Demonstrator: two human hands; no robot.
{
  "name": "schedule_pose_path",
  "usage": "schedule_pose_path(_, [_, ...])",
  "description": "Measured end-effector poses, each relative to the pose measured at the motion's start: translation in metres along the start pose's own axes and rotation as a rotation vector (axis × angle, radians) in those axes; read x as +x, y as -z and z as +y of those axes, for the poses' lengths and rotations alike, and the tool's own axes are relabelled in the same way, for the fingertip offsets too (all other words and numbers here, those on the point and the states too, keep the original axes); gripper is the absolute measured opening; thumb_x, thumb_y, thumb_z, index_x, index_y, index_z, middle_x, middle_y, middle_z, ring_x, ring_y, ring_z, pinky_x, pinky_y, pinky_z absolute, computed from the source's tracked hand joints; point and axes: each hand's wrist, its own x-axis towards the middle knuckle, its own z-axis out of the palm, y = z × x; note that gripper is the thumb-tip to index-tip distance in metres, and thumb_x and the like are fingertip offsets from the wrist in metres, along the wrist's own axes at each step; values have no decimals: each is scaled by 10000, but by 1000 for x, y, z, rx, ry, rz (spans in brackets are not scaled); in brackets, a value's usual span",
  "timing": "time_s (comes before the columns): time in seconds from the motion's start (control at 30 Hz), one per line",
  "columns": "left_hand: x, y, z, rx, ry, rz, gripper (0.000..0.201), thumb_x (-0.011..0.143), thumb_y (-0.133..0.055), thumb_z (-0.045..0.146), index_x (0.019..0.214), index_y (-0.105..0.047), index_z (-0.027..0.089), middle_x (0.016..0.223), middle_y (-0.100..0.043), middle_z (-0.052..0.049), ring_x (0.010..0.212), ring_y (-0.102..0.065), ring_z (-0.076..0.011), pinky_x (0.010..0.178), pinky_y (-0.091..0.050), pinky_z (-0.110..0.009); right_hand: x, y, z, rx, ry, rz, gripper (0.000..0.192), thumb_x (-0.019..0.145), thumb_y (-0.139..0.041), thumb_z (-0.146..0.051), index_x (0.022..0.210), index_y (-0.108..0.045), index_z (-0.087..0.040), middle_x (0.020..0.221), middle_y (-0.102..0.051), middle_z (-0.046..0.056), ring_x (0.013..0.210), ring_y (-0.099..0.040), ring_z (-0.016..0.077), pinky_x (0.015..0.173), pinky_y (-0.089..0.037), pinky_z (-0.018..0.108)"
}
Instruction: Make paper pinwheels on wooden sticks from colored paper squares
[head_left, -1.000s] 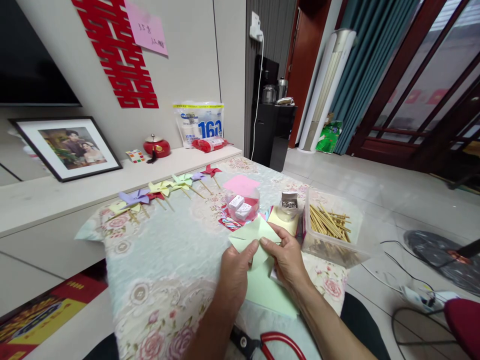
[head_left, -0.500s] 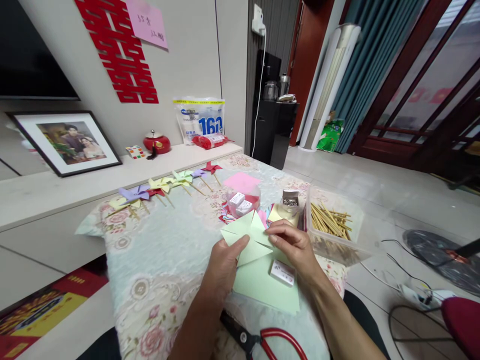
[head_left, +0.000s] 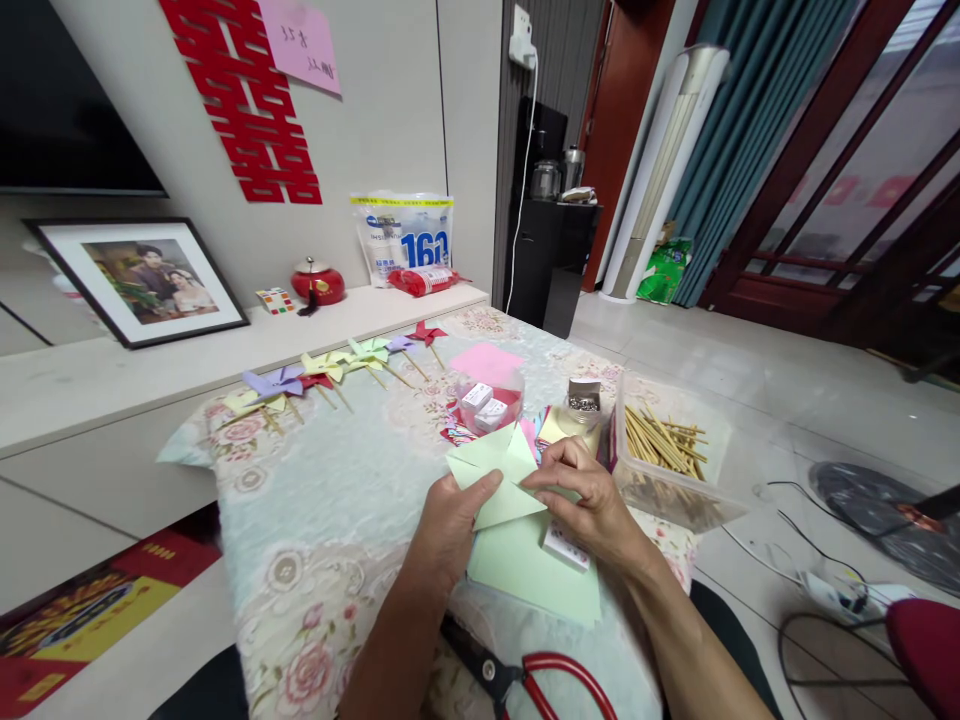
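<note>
Both hands pinch a light green paper pinwheel piece [head_left: 495, 470] over the table. My left hand [head_left: 450, 525] grips its left lower edge with the thumb on top. My right hand [head_left: 589, 500] presses the folded flaps at its right side. Under it lies a stack of light green paper sheets [head_left: 536, 570] with a small white box [head_left: 566, 547] on it.
A row of finished paper pinwheels [head_left: 330, 368] lies along the far table edge. A clear tub of wooden sticks [head_left: 664, 450], a small jar of pins [head_left: 583, 402] and a round container with white boxes [head_left: 489, 405] stand behind my hands. Red-handled scissors [head_left: 532, 680] lie near me.
The hands lifted the green piece slightly away from me and shifted their grip; my right hand moved off the small white box, which now shows on the paper stack.
</note>
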Motion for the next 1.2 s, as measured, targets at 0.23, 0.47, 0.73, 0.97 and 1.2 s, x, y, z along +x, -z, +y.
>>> schedule_pose_path(0.23, [4, 3, -7, 29, -19, 1, 566, 612, -874, 310, 1107, -711, 88, 1026, -771, -153, 844, -715, -273, 772, -541, -347, 0, 0, 2, -82, 58, -7, 170, 913, -646, -375, 931, -805, -318, 1558, -411, 6, 1419, -320, 334, 1171, -216, 551])
schedule_pose_path(0.47, [2, -4, -6, 93, -46, 21, 540, 594, -879, 297, 1065, -737, 75, 994, -779, -146, 801, -705, -248, 731, -528, -315, -1, -2, -3, -17, 2, -45, 150, 904, -668, -371, 910, -794, -291, 1579, -390, 12, 1453, -294, 313, 1185, -207, 520])
schedule_pose_path(0.73, [3, -2, -11, 222, -54, 38, 467, 611, -850, 305, 1019, -755, 99, 911, -783, -109, 731, -695, -226, 666, -522, -296, 2, -5, -11, 35, -86, -97, 135, 888, -671, -326, 809, -743, -244, 1515, -468, 50, 1425, -334, 306, 1158, -254, 507])
schedule_pose_path(0.97, [3, -6, -10, 277, -43, 75, 416, 573, -826, 238, 963, -762, 109, 779, -770, -63, 646, -673, -199, 586, -508, -267, 3, -10, -10, 2, -151, -73, 137, 870, -665, -289, 760, -708, -221, 1485, -492, 80, 1413, -342, 324, 1131, -279, 516])
schedule_pose_path(1.2, [3, -5, -11, 253, -41, 46, 446, 608, -795, 237, 1031, -754, 102, 779, -769, -67, 661, -678, -207, 605, -514, -277, 0, -17, -7, -71, -191, -5, 123, 855, -676, -278, 750, -699, -217, 1524, -450, 83, 1437, -302, 329, 1137, -257, 533])
